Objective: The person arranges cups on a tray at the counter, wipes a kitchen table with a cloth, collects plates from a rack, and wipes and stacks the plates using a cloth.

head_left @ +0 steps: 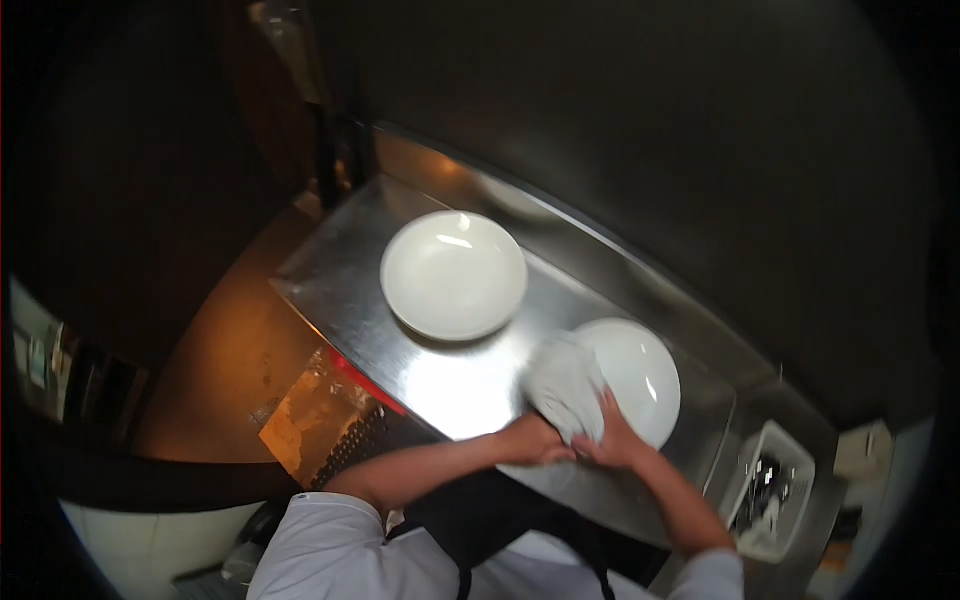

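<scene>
My left hand (535,440) is closed on the lower edge of a white cloth (565,385), which is bunched and smeared by motion. Close beside it, my right hand (614,440) grips the same cloth from the right, its fingers partly hidden in the folds. Behind the cloth and right hand, a round white plate (650,385) rests on the steel counter and is partly covered from view. Farther left on the counter sits a wide, shallow white bowl (455,280), apart from both hands.
The steel counter (340,270) has a raised back edge along the wall. At the right stands a white plastic basket (800,460) with utensils in it. Below the counter's left side are a red object (365,383) and a piece of cardboard (300,425).
</scene>
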The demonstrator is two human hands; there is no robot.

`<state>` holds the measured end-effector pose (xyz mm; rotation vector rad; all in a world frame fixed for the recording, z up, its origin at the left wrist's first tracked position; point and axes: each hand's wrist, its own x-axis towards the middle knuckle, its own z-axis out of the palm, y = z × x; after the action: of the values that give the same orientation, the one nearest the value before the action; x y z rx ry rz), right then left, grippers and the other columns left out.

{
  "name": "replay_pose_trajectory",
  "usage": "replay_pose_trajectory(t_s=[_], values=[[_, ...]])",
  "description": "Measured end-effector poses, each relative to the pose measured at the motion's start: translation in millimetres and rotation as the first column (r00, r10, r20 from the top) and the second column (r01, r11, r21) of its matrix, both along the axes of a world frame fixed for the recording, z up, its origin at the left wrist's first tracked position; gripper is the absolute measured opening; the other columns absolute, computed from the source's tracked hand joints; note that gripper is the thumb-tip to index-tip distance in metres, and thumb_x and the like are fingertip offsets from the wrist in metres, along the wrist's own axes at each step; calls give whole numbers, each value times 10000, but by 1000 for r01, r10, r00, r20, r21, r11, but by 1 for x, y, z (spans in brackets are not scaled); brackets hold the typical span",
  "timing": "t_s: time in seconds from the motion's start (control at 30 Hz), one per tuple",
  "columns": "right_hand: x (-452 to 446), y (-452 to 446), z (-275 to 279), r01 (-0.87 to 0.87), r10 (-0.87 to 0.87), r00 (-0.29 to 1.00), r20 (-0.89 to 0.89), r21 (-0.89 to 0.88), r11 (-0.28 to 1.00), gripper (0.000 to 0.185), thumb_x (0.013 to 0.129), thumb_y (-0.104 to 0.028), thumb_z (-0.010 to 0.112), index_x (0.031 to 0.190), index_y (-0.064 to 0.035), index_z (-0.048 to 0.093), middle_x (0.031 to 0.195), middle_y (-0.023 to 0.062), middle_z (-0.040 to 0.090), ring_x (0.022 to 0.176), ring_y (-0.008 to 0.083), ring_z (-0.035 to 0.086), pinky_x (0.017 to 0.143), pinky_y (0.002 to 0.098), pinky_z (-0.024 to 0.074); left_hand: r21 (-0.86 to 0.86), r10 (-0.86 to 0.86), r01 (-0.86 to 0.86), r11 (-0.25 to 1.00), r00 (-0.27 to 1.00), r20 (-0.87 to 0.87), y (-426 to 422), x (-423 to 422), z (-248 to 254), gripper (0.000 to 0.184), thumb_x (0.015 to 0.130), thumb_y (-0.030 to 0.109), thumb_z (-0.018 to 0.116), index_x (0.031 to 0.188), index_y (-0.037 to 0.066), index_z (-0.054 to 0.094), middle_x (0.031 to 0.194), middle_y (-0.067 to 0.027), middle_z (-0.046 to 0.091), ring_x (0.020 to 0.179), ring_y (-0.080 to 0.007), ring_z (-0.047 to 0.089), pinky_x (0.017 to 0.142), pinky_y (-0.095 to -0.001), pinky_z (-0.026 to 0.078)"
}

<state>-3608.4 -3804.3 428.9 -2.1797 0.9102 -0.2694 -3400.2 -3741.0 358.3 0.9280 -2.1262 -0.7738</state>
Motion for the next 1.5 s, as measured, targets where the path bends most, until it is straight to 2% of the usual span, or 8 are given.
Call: replay_pose_trajectory(t_s=[0.07,0.17,0.5,0.67,0.8,0.9,1.03,1.5], values=[[9,-35,-26,-137,136,991,-19,-172,975,1004,786,-434,751,1504,43,236,1514,268,342,1409,523,240,1191,517,201,397,-84,-14,918,970,228,2,7,11,408,827,332,743,1129,63,682,1156,-105,676,1141,-316,602,1040,-473,394],[25,-57,-26,-37,18,998,-62,-318,947,978,786,-435,763,1483,49,277,1500,248,375,1403,498,271,1207,502,177,-308,84,-82,948,996,-8,-5,3,20,292,749,248,790,978,88,705,967,-38,700,888,-216,644,846,-396,436],[-50,-43,-7,-28,-364,825,-432,-675,737,615,828,-388,686,1325,-43,574,1346,221,529,1324,359,441,1123,579,256,-272,193,-196,942,980,-39,2,-15,31,236,721,191,782,894,68,680,919,-60,685,838,-233,630,832,-397,448],[0,50,16,536,-542,804,-244,-95,839,432,886,-332,649,1175,-12,670,1088,203,675,1071,318,623,976,415,439,-288,226,-223,931,974,-21,5,-16,19,259,722,226,787,883,57,675,963,-77,667,905,-239,615,867,-400,442],[-9,41,21,456,-889,408,209,797,397,398,963,-268,571,1211,39,624,1136,85,684,1044,182,633,940,348,484,-268,293,-285,920,956,-11,8,-9,18,478,690,356,825,1013,47,657,1252,-183,550,1150,-328,523,993,-494,363],[-19,-2,61,434,-512,785,349,280,856,525,919,-352,612,1266,42,586,1201,181,646,1145,275,601,1006,376,446,-139,447,-446,884,894,-23,6,-11,26,902,620,516,848,1289,19,503,1472,-300,292,1359,-444,306,1093,-599,210],[-32,-62,1,26,-332,869,-366,-637,771,824,796,-483,689,1406,23,466,1504,284,346,1435,409,286,1169,514,228,171,443,-455,874,890,106,0,-9,14,1536,503,662,858,1514,-63,-43,1555,-386,13,1471,-516,-12,1149,-650,12],[48,54,14,360,-482,813,328,368,857,574,854,-328,689,1275,42,566,1240,203,625,1148,344,603,1013,435,450,-26,493,-497,868,852,176,-8,-6,-18,1299,698,571,760,1526,-71,-8,1569,-372,-22,1463,-535,-62,1121,-658,-114]])
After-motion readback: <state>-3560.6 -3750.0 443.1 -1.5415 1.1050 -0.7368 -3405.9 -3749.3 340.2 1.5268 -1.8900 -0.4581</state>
